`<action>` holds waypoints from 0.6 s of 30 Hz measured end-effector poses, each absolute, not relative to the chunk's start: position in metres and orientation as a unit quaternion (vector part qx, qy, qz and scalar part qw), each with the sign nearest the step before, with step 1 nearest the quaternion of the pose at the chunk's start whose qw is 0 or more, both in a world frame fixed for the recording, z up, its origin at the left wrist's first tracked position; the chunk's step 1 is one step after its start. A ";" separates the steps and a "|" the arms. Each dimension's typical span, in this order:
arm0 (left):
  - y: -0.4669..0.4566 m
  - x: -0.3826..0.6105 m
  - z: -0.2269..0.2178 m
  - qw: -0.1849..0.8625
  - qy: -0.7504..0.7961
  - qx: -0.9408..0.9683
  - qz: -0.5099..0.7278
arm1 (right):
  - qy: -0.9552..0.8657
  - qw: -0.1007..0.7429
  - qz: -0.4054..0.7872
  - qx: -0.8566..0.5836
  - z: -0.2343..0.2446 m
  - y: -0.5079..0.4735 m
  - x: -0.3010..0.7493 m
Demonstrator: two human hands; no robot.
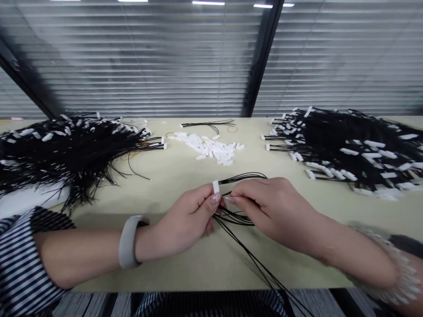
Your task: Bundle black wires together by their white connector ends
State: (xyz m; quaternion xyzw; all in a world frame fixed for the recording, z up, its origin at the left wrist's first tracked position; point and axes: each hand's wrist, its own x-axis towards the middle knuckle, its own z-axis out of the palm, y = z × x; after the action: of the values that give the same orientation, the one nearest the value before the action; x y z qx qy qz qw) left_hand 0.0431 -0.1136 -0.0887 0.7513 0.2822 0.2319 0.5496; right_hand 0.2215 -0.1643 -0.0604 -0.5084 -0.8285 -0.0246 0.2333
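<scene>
My left grip (185,216) pinches a white connector (216,186) above the pale table (178,273); my right grip (277,207), fingertips closed, pinches a thin black wire (226,193) just beside it.

Standing nearly upright in the left hand (187,215), toward six o'clock from centre, as a small white connector (216,186); fanning out beside it as thin black wires (243,176), looping toward three o'clock and trailing toward five o'clock.
</scene>
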 end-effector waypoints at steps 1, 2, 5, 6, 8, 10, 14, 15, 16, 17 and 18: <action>-0.114 0.043 -0.089 0.549 0.282 0.752 0.232 | -0.824 0.235 -0.019 -0.516 -0.061 -0.164 0.221; -0.114 0.043 -0.089 0.548 0.283 0.752 0.232 | -0.818 0.236 -0.014 -0.525 -0.062 -0.164 0.220; -0.113 0.044 -0.091 0.546 0.285 0.752 0.234 | -0.802 0.231 -0.002 -0.550 -0.065 -0.163 0.217; -0.113 0.043 -0.091 0.547 0.283 0.752 0.234 | -0.798 0.230 0.002 -0.557 -0.066 -0.163 0.216; -0.112 0.043 -0.092 0.549 0.276 0.753 0.235 | -0.791 0.229 0.011 -0.568 -0.067 -0.163 0.215; -0.112 0.043 -0.092 0.553 0.266 0.755 0.231 | -0.784 0.225 0.024 -0.578 -0.066 -0.163 0.214; -0.112 0.042 -0.092 0.553 0.251 0.760 0.231 | -0.779 0.224 0.047 -0.584 -0.064 -0.164 0.213; -0.112 0.042 -0.092 0.554 0.252 0.759 0.233 | -0.778 0.230 0.050 -0.582 -0.063 -0.164 0.213; -0.112 0.042 -0.093 0.557 0.252 0.756 0.233 | -0.778 0.235 0.053 -0.580 -0.064 -0.164 0.213; -0.112 0.042 -0.093 0.562 0.252 0.753 0.232 | -0.779 0.240 0.055 -0.576 -0.064 -0.164 0.213; -0.112 0.042 -0.094 0.566 0.252 0.750 0.231 | -0.780 0.243 0.055 -0.574 -0.064 -0.163 0.212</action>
State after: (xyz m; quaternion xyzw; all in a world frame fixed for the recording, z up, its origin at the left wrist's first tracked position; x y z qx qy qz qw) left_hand 0.0424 -0.1122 -0.0936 0.7498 0.2522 0.2313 0.5663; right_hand 0.2125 -0.1634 -0.0644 -0.5741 -0.7798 0.0551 0.2434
